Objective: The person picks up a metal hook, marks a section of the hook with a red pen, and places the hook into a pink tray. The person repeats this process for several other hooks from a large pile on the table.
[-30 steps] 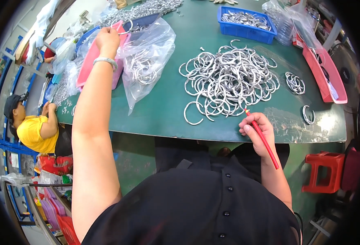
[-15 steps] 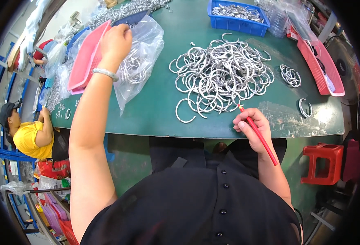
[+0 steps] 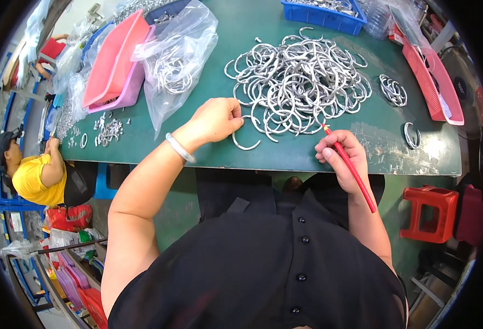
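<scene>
My left hand [image 3: 218,119] is at the near left of a large pile of silvery C-shaped bangles [image 3: 301,82], its thumb and fingertips pinched at the upper end of one loose bangle [image 3: 248,147] on the green table. A pale bangle circles my left wrist. My right hand [image 3: 342,155] grips a slim red pencil-like tool [image 3: 353,171] between thumb and fingers. The tool's pale yellow tip points at the pile's near edge, close to the bangles there. I cannot tell whether the tip touches one.
Left lie a clear bag [image 3: 182,52] with bangles inside, stacked pink trays [image 3: 112,66] and small metal pieces [image 3: 108,130]. A blue bin [image 3: 325,16] stands behind the pile. Rightward are a small bangle stack [image 3: 393,90], a pink basket [image 3: 436,88] and a red stool [image 3: 429,214]. A co-worker in yellow [image 3: 32,178] sits left.
My left hand has come from the pink trays at the far left down to the loose bangle beside the pile. The pink trays have shifted. My right hand still holds the red tool.
</scene>
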Demonstrator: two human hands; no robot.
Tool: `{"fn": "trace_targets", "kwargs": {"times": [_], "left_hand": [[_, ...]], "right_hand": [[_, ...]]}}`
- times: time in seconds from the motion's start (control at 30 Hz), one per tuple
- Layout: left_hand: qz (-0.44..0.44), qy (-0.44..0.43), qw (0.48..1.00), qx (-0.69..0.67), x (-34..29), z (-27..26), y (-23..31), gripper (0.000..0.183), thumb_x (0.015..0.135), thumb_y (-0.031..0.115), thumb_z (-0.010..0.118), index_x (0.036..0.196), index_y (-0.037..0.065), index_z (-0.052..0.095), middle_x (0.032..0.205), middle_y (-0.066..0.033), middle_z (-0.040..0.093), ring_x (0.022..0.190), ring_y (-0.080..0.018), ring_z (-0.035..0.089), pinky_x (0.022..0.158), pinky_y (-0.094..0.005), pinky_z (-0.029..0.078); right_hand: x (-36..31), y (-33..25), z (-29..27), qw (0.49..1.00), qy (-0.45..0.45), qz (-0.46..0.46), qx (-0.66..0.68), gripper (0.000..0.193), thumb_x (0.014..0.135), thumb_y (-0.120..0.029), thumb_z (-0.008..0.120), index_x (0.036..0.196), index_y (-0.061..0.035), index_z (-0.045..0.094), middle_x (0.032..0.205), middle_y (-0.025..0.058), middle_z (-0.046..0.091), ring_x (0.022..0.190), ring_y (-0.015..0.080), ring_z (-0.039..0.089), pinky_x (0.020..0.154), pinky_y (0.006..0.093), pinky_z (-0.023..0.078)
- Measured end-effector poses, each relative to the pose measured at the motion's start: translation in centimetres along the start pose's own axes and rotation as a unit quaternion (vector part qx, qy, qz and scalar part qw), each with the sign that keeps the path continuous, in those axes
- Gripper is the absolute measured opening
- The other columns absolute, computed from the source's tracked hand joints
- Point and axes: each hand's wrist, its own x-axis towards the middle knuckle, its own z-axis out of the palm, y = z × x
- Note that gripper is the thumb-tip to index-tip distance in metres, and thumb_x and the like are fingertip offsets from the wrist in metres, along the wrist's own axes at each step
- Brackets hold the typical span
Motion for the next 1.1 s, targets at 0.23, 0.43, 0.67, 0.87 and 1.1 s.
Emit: {"fn": "trace_targets", "kwargs": {"times": [0.23,0.43,0.67,0.87,1.1], "left_hand": [[-0.058,-0.009,0.996,-0.072,-1.5,-1.1,-1.8,0.012,0.076,0.010,0.059,0.075,-0.001,0.054,0.058,-0.0019,0.052,0.052,-0.0068,0.046,0.047,-0.0219,0.036],[-0.033,-0.144,0.864,-0.482,-2.5,-0.6,-0.6,0.012,0.079,0.012,0.060,0.082,0.003,0.053,0.067,-0.0017,0.053,0.054,-0.0058,0.048,0.048,-0.0171,0.038],[-0.003,-0.291,0.731,-0.617,-1.2,3.6,4.0,0.008,0.079,0.011,0.060,0.081,0.005,0.055,0.071,-0.0009,0.052,0.058,-0.0062,0.047,0.047,-0.0165,0.035],[-0.037,-0.311,0.656,-0.687,-1.0,5.9,5.6,0.012,0.081,0.010,0.058,0.087,0.000,0.059,0.067,-0.0047,0.056,0.054,-0.0102,0.049,0.045,-0.0201,0.037],[-0.098,-0.248,0.642,-0.719,-1.6,6.4,4.5,0.031,0.089,0.026,0.046,0.091,-0.002,0.058,0.070,-0.0089,0.059,0.056,-0.0154,0.055,0.049,-0.0230,0.043]], "right_hand": [[0.0,-0.1,0.2,1.000,-0.001,-0.004,-0.009,0.011,0.081,0.000,0.053,0.092,-0.0012,0.051,0.086,0.0057,0.057,0.075,0.0097,0.055,0.069,0.0227,0.046],[-0.1,0.3,0.8,0.992,-0.013,-0.069,-0.100,0.012,0.079,0.002,0.055,0.090,-0.0024,0.053,0.084,0.0040,0.057,0.072,0.0100,0.053,0.068,0.0226,0.043],[1.2,-0.6,3.7,0.978,-0.017,-0.147,-0.144,0.023,0.075,0.003,0.061,0.096,-0.0033,0.053,0.083,0.0038,0.056,0.072,0.0081,0.052,0.064,0.0224,0.044],[1.5,-1.1,3.2,0.998,0.024,-0.051,0.035,0.016,0.076,0.004,0.060,0.089,-0.0021,0.053,0.084,0.0023,0.055,0.075,0.0074,0.053,0.067,0.0211,0.044],[1.5,-1.4,2.4,0.995,0.066,-0.046,0.059,0.014,0.077,0.001,0.060,0.088,-0.0035,0.054,0.082,0.0023,0.057,0.070,0.0072,0.054,0.059,0.0193,0.044]]}}
